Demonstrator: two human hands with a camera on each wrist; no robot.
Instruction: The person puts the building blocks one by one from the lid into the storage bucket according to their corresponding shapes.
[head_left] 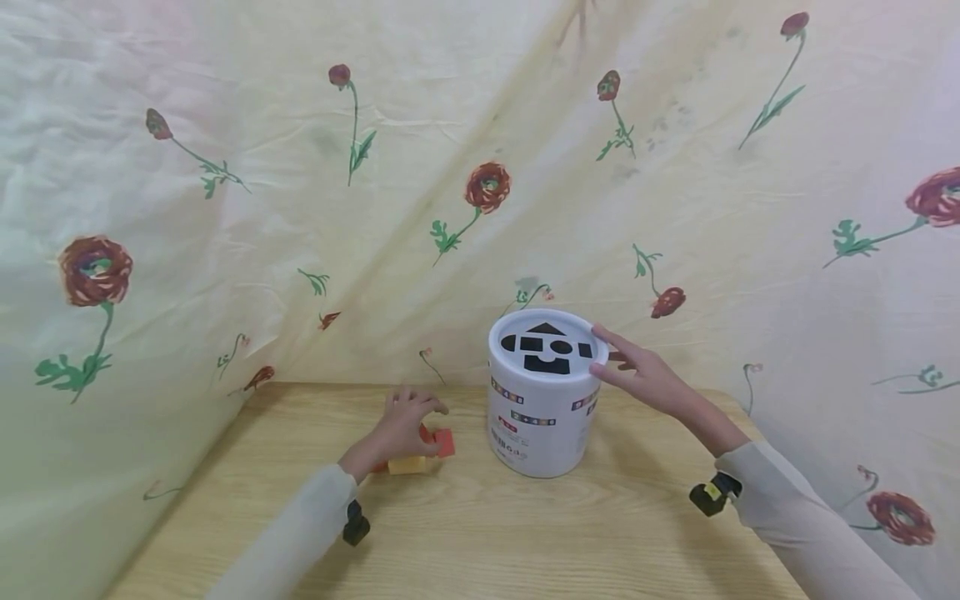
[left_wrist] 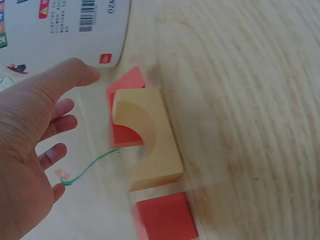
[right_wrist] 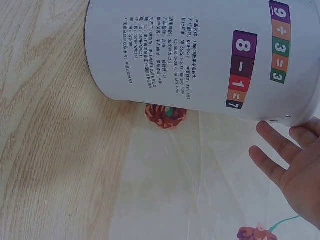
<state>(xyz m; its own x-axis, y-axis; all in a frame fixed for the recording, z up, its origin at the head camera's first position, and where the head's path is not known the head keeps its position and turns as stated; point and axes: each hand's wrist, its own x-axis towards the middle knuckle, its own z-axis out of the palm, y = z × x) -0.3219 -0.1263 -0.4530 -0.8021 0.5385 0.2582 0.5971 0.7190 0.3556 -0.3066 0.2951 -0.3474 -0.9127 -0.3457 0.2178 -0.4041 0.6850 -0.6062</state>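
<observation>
A white bucket (head_left: 540, 446) stands upright on the wooden table, its lid (head_left: 577, 375) cut with several black-looking shaped holes. My right hand (head_left: 648, 382) rests against the lid's right rim with fingers spread and extended; the right wrist view shows its fingertips at the bucket's edge. Left of the bucket, my left hand (head_left: 401, 423) hovers over a small group of blocks, thumb out and the other fingers loosely bent. In the left wrist view these are a wooden arch block (left_wrist: 167, 145), a red block (left_wrist: 125, 132) partly hidden behind it, and a red square-faced block (left_wrist: 167, 217). Nothing shows between its fingers.
Behind and beside the table (head_left: 480, 542) hangs a pale cloth (head_left: 405, 225) printed with red flowers. It meets the table's back edge just beyond the bucket. Dark devices are strapped at both wrists.
</observation>
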